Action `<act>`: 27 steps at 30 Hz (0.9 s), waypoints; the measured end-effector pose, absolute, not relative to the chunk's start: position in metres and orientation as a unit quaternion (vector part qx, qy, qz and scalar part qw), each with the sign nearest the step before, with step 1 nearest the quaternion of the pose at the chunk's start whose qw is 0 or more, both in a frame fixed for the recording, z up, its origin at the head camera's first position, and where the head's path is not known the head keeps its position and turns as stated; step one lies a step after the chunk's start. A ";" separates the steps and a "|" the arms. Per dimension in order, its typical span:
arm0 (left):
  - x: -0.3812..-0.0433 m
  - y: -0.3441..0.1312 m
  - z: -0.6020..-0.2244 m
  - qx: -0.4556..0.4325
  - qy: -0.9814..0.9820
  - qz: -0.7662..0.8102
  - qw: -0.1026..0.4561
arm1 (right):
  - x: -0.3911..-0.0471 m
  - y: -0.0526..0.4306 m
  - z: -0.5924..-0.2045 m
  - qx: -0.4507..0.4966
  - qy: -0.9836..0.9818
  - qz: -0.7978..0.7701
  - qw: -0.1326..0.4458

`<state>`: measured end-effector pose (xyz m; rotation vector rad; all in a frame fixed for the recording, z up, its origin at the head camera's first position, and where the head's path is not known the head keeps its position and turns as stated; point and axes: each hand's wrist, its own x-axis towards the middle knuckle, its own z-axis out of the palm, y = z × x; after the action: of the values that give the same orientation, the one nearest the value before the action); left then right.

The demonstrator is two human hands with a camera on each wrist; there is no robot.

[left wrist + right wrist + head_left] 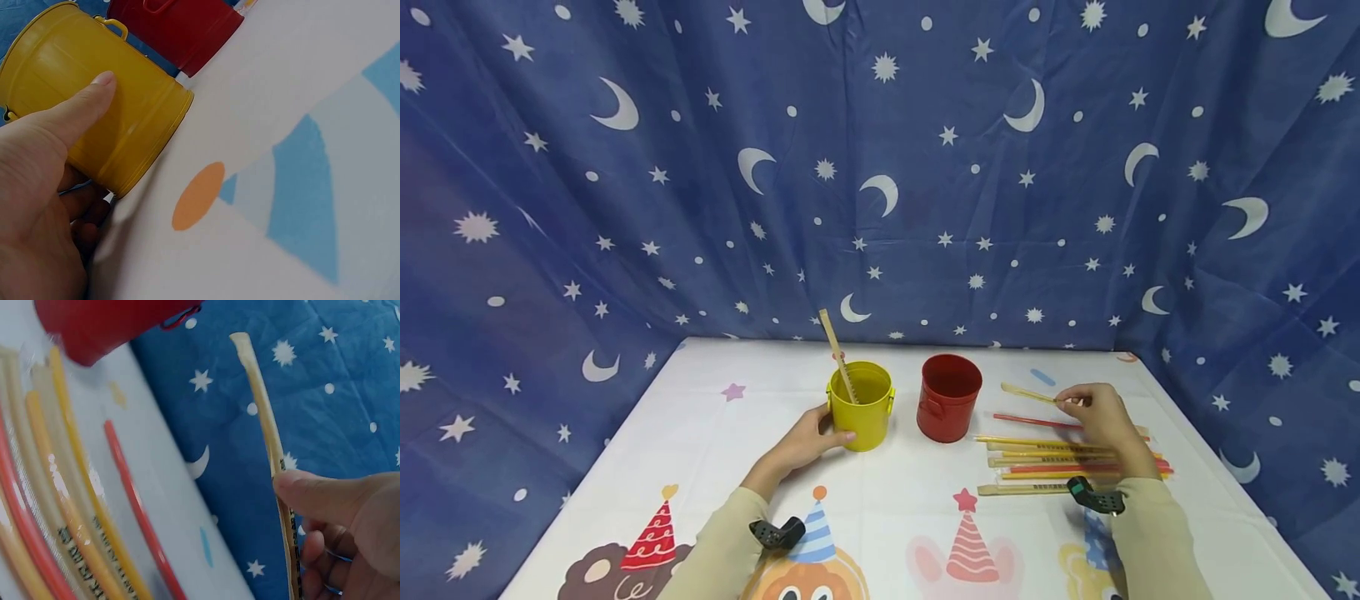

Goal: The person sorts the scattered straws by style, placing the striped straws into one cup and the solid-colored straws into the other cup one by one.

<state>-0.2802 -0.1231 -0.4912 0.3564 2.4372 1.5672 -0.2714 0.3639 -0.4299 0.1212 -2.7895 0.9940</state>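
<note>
Right hand (1101, 414): thumb and fingers pinch a paper-wrapped stick (1024, 392); whether its near end touches the table cannot be told, being hidden by the hand. Left hand (808, 439): grips the yellow bucket (867, 427), thumb along its wall. A second wrapped stick (832, 340) leans inside, top above the rim. Red bucket (946, 417) upright, just beside the yellow, apart. Red stick (1026, 420) and a row of tan, yellow and red sticks (1015, 462) lie on the white table (775, 379), right of it.

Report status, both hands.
Left hand holds yellow bucket, one stick inside. Right hand pinches second stick. Red bucket stands between hands.
</note>
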 end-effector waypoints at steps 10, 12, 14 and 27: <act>-0.275 -0.121 -0.496 0.118 0.832 0.529 0.115 | -0.259 0.351 -0.412 0.081 -0.878 0.460 0.106; -0.276 -0.120 -0.496 0.121 0.831 0.530 0.115 | -0.257 0.347 -0.409 0.090 -0.863 0.488 0.096; -0.277 -0.120 -0.496 0.125 0.832 0.530 0.110 | -0.256 0.343 -0.406 0.095 -0.844 0.520 0.087; -0.280 -0.124 -0.491 0.113 0.835 0.526 0.113 | -0.252 0.298 -0.385 0.174 -0.598 0.783 0.014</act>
<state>-0.2798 -0.1236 -0.4913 0.3315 2.4518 1.5431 -0.2519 0.2977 -0.3847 0.5415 -1.8608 2.4369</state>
